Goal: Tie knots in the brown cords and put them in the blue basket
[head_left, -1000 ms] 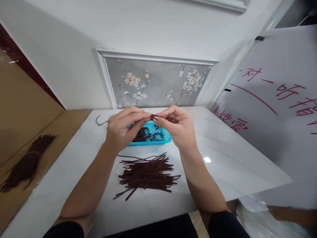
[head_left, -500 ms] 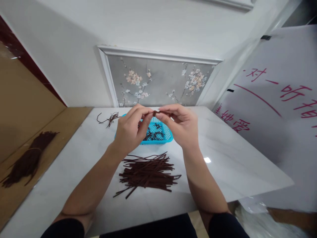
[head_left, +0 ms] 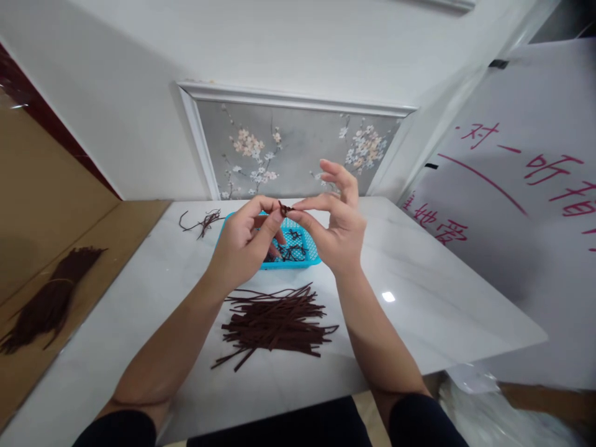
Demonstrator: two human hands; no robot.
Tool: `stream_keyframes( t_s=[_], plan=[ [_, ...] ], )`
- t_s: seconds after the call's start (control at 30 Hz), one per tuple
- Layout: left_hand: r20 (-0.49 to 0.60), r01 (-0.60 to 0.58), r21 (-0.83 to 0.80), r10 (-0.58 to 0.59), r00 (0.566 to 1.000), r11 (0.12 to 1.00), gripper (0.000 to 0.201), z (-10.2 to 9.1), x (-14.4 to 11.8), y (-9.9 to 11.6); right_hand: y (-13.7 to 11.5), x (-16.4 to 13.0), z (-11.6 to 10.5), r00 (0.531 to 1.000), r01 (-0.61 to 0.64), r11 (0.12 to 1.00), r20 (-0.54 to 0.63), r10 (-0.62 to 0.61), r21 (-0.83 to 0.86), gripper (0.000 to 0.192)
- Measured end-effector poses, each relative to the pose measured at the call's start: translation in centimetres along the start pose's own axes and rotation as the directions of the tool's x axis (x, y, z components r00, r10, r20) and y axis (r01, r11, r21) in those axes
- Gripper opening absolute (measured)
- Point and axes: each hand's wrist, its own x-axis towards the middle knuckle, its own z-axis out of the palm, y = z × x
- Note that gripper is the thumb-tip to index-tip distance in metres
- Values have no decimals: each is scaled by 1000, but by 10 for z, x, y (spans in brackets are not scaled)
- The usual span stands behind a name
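Between my fingertips is a small knotted brown cord (head_left: pixel 285 210), held above a blue plastic basket. My left hand (head_left: pixel 246 239) pinches its left side between thumb and index finger. From the right, my right hand (head_left: pixel 338 230) pinches the other side, with its outer fingers raised and spread. The blue basket (head_left: pixel 313 263) has perforated walls and holds several knotted brown cords (head_left: pixel 294 252); my left hand hides part of it. Nearer to me lies a loose pile of straight brown cords (head_left: pixel 279 323) on the white table.
A few thin loose brown cords (head_left: pixel 203 222) lie left of the basket on the white marbled table (head_left: pixel 419 298). Farther left, a tied bundle of brown cords (head_left: pixel 51 298) rests on a brown surface. A white board (head_left: pixel 512 217) with red writing stands at the right.
The outer fingers of my right hand have lifted and spread. More of the small knotted cord shows between my fingertips. Both hands stay over the basket.
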Motion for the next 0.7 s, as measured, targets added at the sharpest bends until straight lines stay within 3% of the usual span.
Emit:
stream_keyframes(
  t_s=[0.17,0.37,0.7],
  plan=[
    [-12,7,46,-7,1000,999,22,7,-5,-1,1,-4,2,997,67,991,-23,-70,-113,7],
    [-110,7,279,25,994,960,12,3,-1,-4,5,-5,11,990,27,991,-135,-45,-130,10],
    [-38,42,154,-36,999,987,15,-6,2,1,14,-7,22,997,63,998,-50,-63,-14,7]
  ],
)
